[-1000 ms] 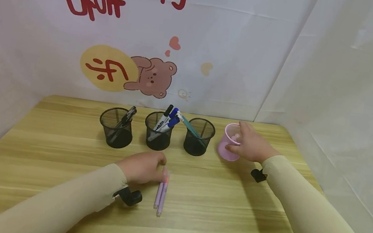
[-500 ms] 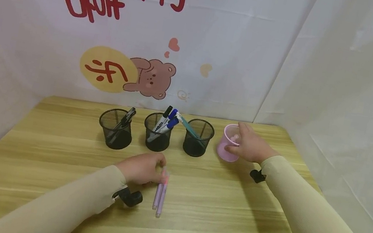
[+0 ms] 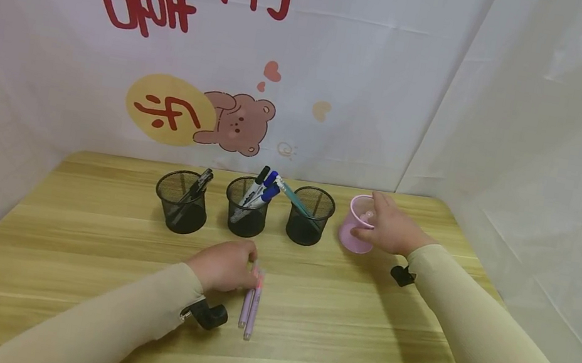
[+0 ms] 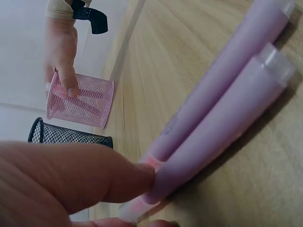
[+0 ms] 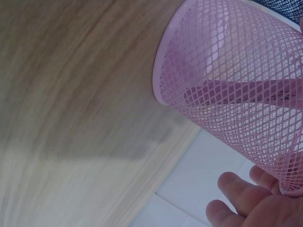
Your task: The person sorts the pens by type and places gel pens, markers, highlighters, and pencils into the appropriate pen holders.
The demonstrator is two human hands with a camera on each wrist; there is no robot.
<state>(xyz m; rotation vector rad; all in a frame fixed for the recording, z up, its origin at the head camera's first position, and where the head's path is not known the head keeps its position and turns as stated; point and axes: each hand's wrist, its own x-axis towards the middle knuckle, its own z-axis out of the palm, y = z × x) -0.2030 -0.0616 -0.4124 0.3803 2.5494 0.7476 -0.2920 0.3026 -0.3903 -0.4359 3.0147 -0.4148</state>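
Note:
Two lavender highlighters (image 3: 251, 318) with pink bands and clear caps lie side by side on the wooden table. My left hand (image 3: 225, 265) pinches at their capped ends; in the left wrist view the thumb (image 4: 118, 179) presses where the barrels meet, with fingertips below the caps. Whether it grips one or both is hard to tell. At the back right, my right hand (image 3: 391, 226) holds a pink mesh pen cup (image 3: 353, 237) by its rim, thumb outside on the mesh. The cup stands upright, with a pinkish pen (image 5: 236, 92) showing through its side.
Three black mesh cups stand in a row left of the pink one. The left cup (image 3: 185, 219) holds black pens, the middle cup (image 3: 246, 222) several black- and blue-capped markers, and the right cup (image 3: 304, 232) a slanted teal pen (image 3: 294, 196). White cloth walls (image 3: 367, 60) enclose the table.
My left wrist has shifted slightly to the right, its fingers staying at the highlighters' capped ends. The right hand stays on the pink cup.

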